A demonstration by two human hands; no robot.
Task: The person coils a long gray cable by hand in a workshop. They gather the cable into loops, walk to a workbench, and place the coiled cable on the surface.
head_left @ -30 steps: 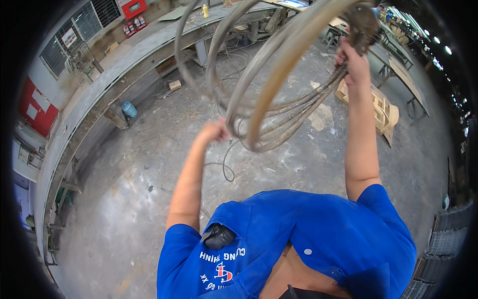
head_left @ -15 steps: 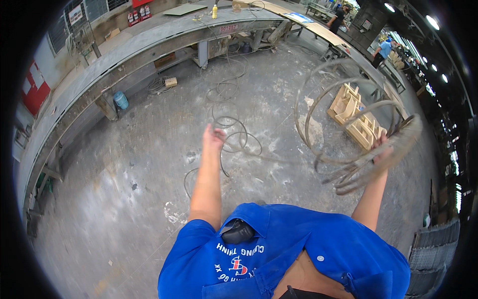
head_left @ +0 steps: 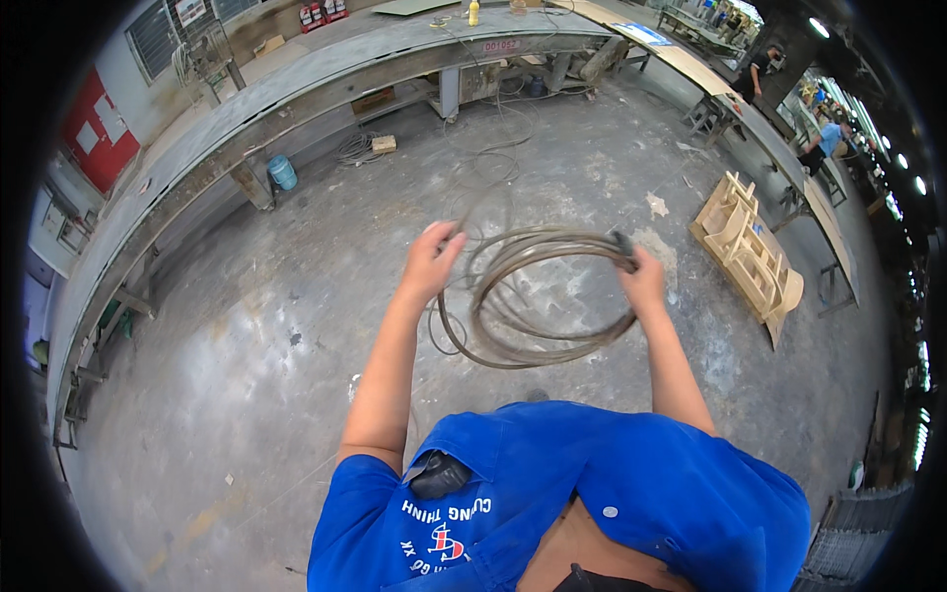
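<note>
A grey-brown hose (head_left: 538, 357) hangs in several loose loops between my hands, above the floor. My right hand (head_left: 643, 281) is closed round the bundled loops at the coil's right side, with a dark end or fitting showing by the fingers. At the coil's left, my left hand (head_left: 432, 261) grips a single strand of the same hose, slightly blurred. From there the strand runs away from me, and thin loose curls of it (head_left: 498, 163) lie on the floor toward the long bench.
A long grey workbench (head_left: 326, 109) curves along the left and far side, with a blue bucket (head_left: 282, 173) beneath it. A wooden frame piece (head_left: 747, 252) stands on the floor at right. Two people (head_left: 758, 74) are near boards at far right.
My right hand has swung the coil inward and left, in front of me. The coil's loops now hang closer to my left hand. The view has shifted slightly left.
</note>
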